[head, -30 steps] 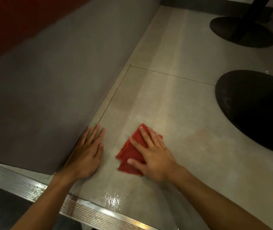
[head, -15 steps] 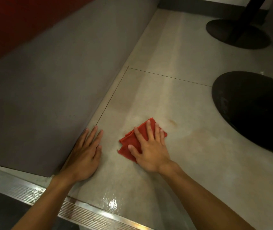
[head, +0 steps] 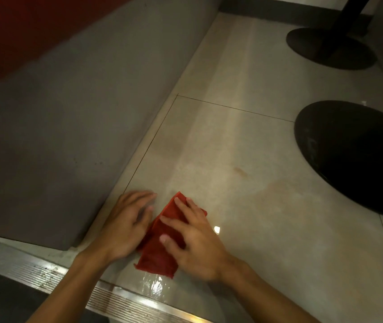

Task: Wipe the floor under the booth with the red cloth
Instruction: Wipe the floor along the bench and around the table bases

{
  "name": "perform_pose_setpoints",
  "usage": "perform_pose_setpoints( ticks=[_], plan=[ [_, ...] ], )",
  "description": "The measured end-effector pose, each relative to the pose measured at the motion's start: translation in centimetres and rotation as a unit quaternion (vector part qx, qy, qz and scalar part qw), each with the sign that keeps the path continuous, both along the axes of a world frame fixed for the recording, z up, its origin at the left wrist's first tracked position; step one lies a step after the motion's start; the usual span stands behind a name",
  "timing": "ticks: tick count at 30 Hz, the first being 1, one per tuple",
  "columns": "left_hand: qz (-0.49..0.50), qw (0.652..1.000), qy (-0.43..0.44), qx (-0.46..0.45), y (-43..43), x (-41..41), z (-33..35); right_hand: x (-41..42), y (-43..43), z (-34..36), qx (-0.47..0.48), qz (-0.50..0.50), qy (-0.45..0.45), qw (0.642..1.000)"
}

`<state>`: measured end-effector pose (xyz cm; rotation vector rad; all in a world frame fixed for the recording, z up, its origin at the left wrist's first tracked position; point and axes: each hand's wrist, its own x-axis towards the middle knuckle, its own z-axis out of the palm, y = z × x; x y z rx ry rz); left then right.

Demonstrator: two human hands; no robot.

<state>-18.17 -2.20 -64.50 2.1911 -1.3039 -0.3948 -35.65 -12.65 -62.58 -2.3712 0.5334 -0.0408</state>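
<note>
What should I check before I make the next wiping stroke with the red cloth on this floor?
1. Right hand presses flat on the red cloth: ok.
2. Cloth lies folded and flat on the floor tile: ok.
3. Left hand is clear of the cloth: cannot tell; it is blurred, right at the cloth's edge.
4. Brown stain ahead is wiped away: not ok; it shows plainly.
5. Path to the stain is free of the black table base: ok.

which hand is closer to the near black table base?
Right. The right hand lies on the red cloth, left of the table base; the left hand is farther left, beside the grey booth panel.
</note>
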Motion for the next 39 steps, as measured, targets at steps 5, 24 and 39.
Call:
perform_pose_setpoints(
  ticks=[5,24,39],
  plan=[
    [0.026,0.999,0.024,0.030,-1.1,-2.4,1.0,-0.7,-2.8,1.1,-0.067,-0.125,-0.007,0.990],
    [-0.030,0.912,0.407,-0.035,-3.4,-3.0,4.0,-0.9,-4.7,2.9,0.259,-0.162,-0.089,0.948],
    [-0.066,0.904,0.371,-0.204,-10.7,-4.1,10.9,-1.4,-6.8,5.4,0.484,-0.253,-0.280,0.790]
  ],
)
